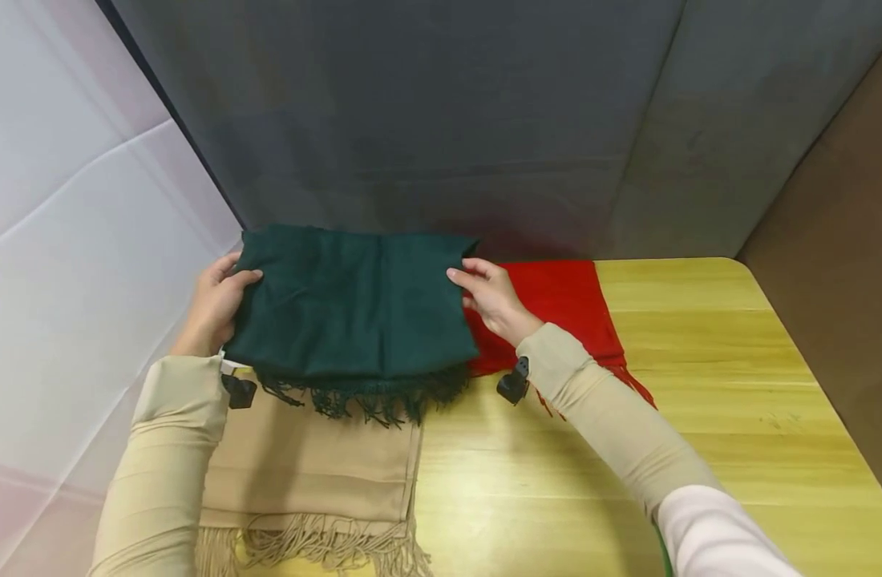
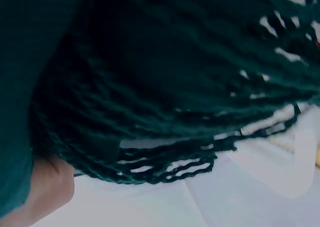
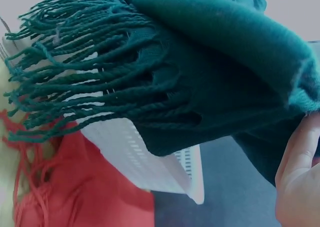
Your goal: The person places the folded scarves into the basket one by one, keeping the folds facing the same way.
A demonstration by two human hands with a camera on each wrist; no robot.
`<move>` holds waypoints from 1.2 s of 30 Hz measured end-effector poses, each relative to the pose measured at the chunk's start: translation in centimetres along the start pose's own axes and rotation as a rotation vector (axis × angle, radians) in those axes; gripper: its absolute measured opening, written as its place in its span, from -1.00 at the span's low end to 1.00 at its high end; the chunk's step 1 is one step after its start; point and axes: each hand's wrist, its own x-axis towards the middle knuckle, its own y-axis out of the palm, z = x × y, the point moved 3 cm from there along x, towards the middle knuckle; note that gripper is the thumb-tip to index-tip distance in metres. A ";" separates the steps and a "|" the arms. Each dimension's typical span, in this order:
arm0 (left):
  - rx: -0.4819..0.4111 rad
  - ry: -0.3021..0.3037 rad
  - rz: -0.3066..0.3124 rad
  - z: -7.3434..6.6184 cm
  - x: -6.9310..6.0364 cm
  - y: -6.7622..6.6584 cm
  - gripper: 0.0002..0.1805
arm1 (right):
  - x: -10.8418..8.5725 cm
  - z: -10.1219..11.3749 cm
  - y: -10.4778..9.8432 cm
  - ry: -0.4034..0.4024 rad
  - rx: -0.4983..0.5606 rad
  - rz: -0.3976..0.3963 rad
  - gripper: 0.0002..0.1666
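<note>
A folded dark green scarf [image 1: 347,304] with a fringe along its lower edge is held up between both hands in the head view. My left hand [image 1: 213,300] pinches its left edge, thumb on the front. The right hand [image 1: 495,296] pinches the right edge, its thumb also in front. Green cloth and fringe [image 2: 165,152] fill most of the left wrist view, with part of the left hand [image 2: 50,187] at lower left. In the right wrist view the right hand [image 3: 300,177] grips the scarf [image 3: 215,72], below which a white perforated basket [image 3: 130,152] shows.
A red fringed scarf [image 1: 564,308] lies on the yellow wooden table [image 1: 715,385], right of the green one. Nearer the front left lies a folded beige scarf [image 1: 318,473] with its fringe toward the front. Grey panels [image 1: 441,112] stand behind, and a brown one [image 1: 845,216] at right.
</note>
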 end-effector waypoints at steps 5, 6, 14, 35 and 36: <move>0.083 -0.018 -0.060 -0.1 0.6 -0.6 -0.80 | 0.4 -0.4 0.5 0.008 -0.010 -0.009 -0.47; 0.096 -0.017 -0.075 -0.2 0.8 -0.7 -0.81 | 0.5 -0.4 0.6 0.008 -0.013 -0.008 -0.48; 0.078 -0.019 -0.196 0.1 1.9 -1.1 -0.80 | 1.3 -0.8 1.0 0.044 0.037 -0.014 -0.45; 0.052 -0.124 -0.505 2.4 4.8 0.7 -0.62 | 3.8 -1.8 1.5 0.028 -0.059 -0.160 -0.53; 0.047 -0.116 -0.524 2.5 4.9 0.8 -0.63 | 4.0 -1.8 1.7 0.025 -0.063 -0.160 -0.52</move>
